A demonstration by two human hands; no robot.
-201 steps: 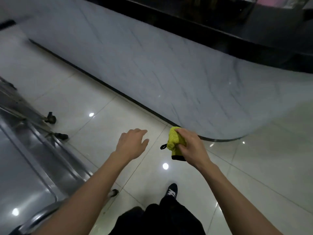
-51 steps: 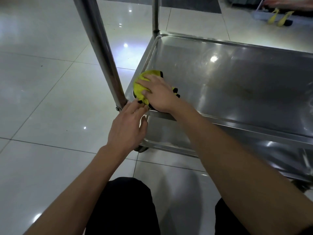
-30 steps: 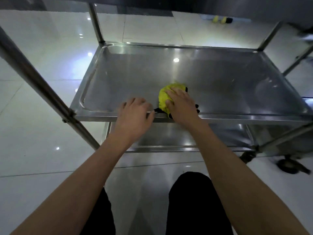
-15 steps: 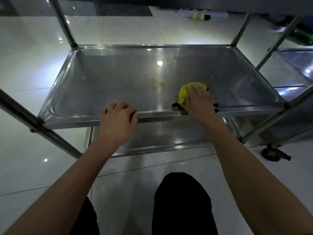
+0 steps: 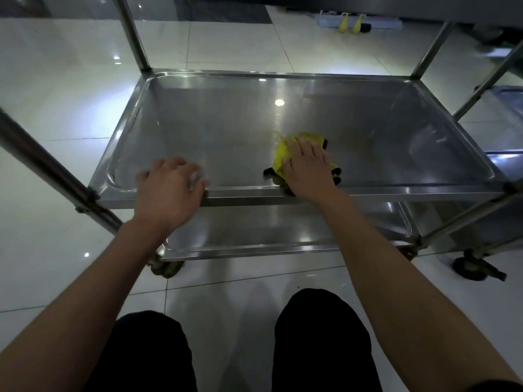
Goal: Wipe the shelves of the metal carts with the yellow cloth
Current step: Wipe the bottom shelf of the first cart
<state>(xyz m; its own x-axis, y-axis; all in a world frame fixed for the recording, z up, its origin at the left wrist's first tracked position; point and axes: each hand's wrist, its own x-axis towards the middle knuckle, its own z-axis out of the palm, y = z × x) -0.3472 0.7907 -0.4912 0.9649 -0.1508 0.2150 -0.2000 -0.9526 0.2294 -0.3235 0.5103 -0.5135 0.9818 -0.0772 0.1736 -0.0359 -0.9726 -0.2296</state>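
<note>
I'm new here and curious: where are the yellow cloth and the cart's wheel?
Crumpled yellow cloth (image 5: 281, 154): head view, bare left edge beside the hand.
Black caster wheel (image 5: 468, 268): head view, wheel's middle, lower right.

Cloth (image 5: 285, 154) lies on the upper shelf (image 5: 226, 131) (lower shelf (image 5: 268, 227) beneath).

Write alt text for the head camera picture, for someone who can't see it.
Seen from above, a person's right hand presses a yellow cloth flat on the middle shelf of a metal cart, near its front edge. The left hand curls over that front rim. A lower shelf, casters and glossy floor tiles show below.
</note>
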